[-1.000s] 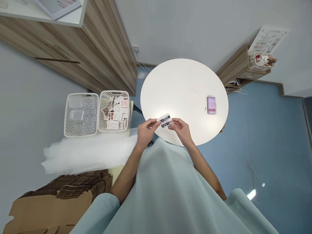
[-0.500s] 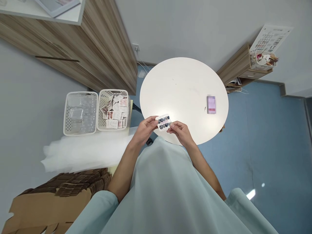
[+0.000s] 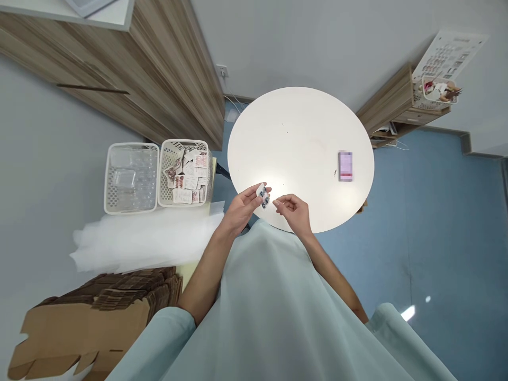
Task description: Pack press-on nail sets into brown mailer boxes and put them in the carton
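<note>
My left hand [image 3: 241,210] holds a small white card of press-on nails [image 3: 262,193] over the near edge of the round white table [image 3: 297,127]. The card is tilted, and dark, glossy nails show along it between thumb and fingers. Just to its right, my right hand [image 3: 296,213] is apart from the card. Its thumb and forefinger are pinched together, and whatever may be between them is too small to make out.
A pink-and-purple box [image 3: 345,166] lies on the table's right side. At left stand a basket of nail cards [image 3: 162,182] and a basket of clear plastic boxes [image 3: 107,182]. Nearer are white wrapping sheets [image 3: 138,241] and stacked flat cardboard [image 3: 87,323].
My right hand has let go of the card's right edge and moved slightly away from it. In my left hand, the card has turned and tilted.
</note>
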Action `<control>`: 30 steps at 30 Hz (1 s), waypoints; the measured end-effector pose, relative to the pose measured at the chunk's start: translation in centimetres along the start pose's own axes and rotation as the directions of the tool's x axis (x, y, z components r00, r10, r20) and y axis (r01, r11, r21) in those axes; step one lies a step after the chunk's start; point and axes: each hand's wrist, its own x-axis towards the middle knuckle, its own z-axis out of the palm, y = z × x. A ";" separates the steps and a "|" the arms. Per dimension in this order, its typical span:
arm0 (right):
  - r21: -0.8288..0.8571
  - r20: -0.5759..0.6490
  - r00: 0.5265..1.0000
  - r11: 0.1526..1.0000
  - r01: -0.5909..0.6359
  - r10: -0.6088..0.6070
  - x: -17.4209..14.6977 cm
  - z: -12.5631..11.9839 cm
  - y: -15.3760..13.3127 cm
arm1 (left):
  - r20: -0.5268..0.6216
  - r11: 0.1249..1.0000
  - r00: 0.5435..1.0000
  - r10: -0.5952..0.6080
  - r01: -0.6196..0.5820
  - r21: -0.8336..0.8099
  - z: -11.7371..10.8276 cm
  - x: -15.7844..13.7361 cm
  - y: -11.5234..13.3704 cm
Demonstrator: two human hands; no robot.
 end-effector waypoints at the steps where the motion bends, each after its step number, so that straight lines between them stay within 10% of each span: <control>1: -0.059 -0.005 0.998 0.997 0.059 -0.060 -0.3 0.1 -0.2 | -0.036 0.999 0.999 0.006 -0.005 0.032 0.2 0.0 -0.1; 10: -0.309 0.001 0.952 0.905 0.293 -0.307 -1.7 1.2 -0.3 | -0.152 0.973 0.982 0.112 -0.077 0.215 1.0 -0.1 -1.6; 17: 0.020 -0.027 0.997 0.998 -0.066 0.067 -0.8 -0.7 -0.2 | -0.257 0.956 0.947 0.194 -0.124 0.267 0.9 -0.9 -1.1; 30: 0.096 -0.084 0.988 0.988 -0.124 0.132 -0.5 -0.3 0.2 | -0.356 0.964 0.915 0.191 -0.108 0.242 1.9 -0.9 -1.6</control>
